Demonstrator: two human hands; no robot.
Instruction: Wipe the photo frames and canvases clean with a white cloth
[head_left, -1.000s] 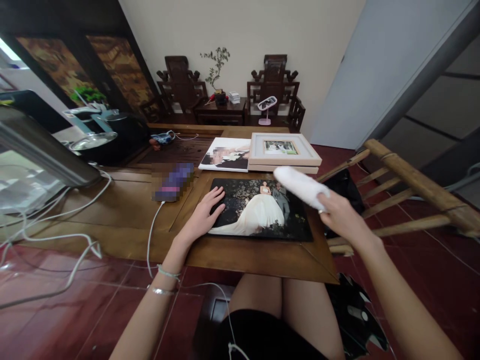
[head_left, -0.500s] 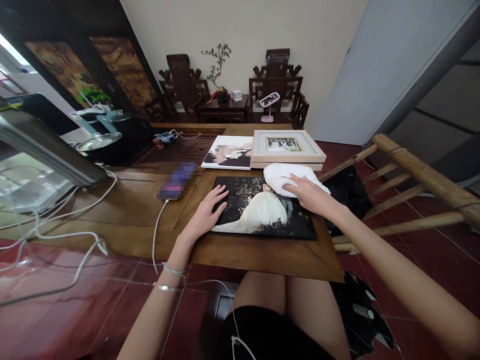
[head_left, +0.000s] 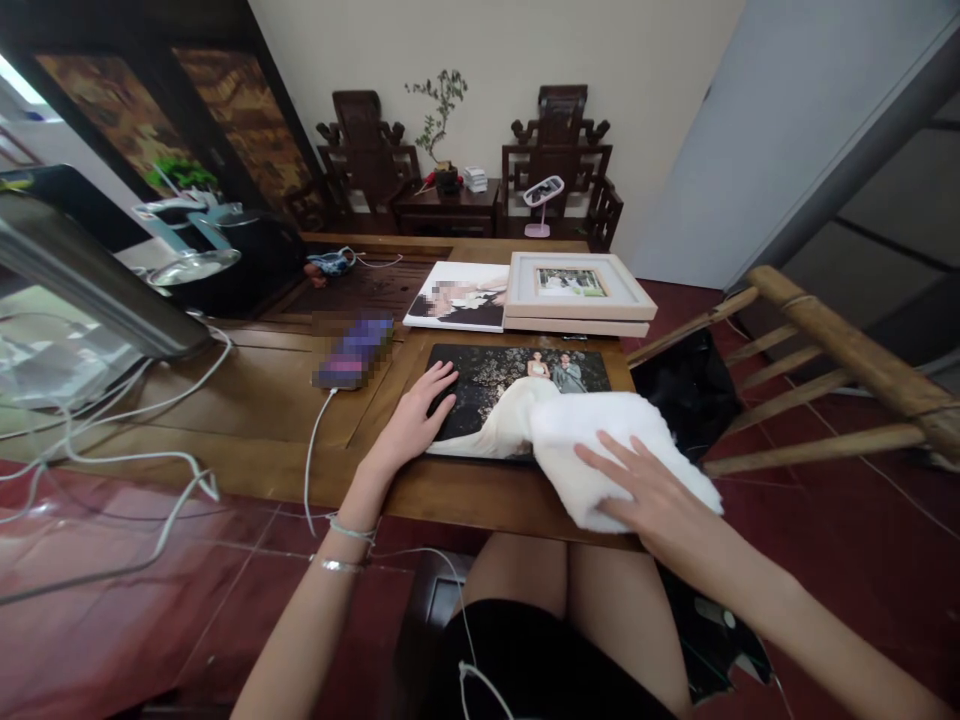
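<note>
A dark wedding photo panel (head_left: 495, 385) lies flat on the wooden table (head_left: 255, 410) in front of me. My left hand (head_left: 416, 420) rests flat on the panel's left edge, fingers spread. My right hand (head_left: 649, 490) presses flat on a white cloth (head_left: 581, 445) that covers the panel's near right corner and hangs over the table's front edge.
Behind the panel lie an unframed photo print (head_left: 459, 297) and a stack of pale picture frames (head_left: 574, 293). A phone (head_left: 352, 352) on a white cable sits to the left. Loose white cables (head_left: 112, 440) trail at far left. A bamboo chair (head_left: 825, 370) stands to the right.
My right hand lowered the cloth onto the panel's upper right, then drew it toward me to the near right corner. The left hand stayed in place.
</note>
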